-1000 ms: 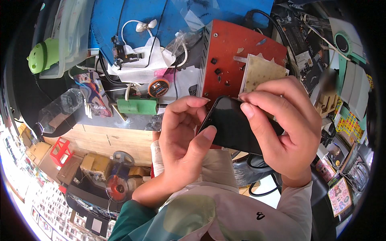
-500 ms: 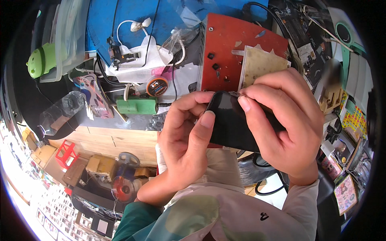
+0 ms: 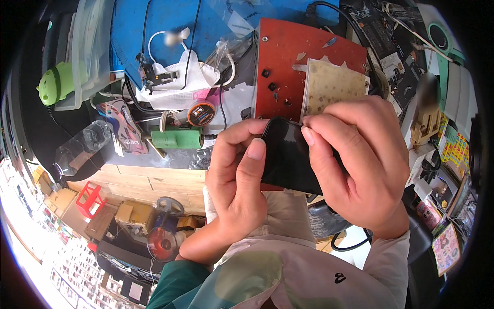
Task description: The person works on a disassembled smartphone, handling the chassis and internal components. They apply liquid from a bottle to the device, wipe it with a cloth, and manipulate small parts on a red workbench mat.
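Plainly I see the black phone lying lengthwise from the left hand, gripping its end, toward the right hand, pinching its far edge

Right fingers hide the black phone's end.

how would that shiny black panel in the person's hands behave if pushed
The black panel looks glossy, so it may be slippery. Its flat face shows no bend or sag, so it is probably stiff. Its glass-like surface could also be fragile.
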### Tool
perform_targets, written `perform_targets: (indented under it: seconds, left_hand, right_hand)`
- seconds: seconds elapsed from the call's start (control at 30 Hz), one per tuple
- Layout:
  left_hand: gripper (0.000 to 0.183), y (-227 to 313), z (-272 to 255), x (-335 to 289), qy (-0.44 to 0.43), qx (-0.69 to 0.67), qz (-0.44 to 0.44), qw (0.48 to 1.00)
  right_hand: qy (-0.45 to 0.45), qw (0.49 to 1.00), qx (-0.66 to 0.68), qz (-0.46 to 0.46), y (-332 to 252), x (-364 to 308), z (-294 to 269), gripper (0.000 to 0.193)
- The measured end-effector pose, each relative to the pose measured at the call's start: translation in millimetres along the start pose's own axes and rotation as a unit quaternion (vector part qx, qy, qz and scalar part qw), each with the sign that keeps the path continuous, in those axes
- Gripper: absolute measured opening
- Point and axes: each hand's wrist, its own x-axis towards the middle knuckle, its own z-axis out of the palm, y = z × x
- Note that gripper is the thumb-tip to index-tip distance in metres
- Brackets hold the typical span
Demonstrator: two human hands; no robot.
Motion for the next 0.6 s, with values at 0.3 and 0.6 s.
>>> perform_targets:
  seconds: [0.3, 0.6]
  left_hand:
    - [0.026, -4.6, -4.1, 0.5, -0.004, 0.027, 0.040, 0.999]
    - [0.025, -9.4, -3.9, 2.9, 0.001, 0.075, 0.084, 0.994]
  right_hand:
    - [0.013, 0.994, -0.086, -0.062, -3.9, -6.8, 3.3, 0.023]
    - [0.005, 0.994, -0.067, -0.090, 2.6, 2.0, 3.5, 0.023]
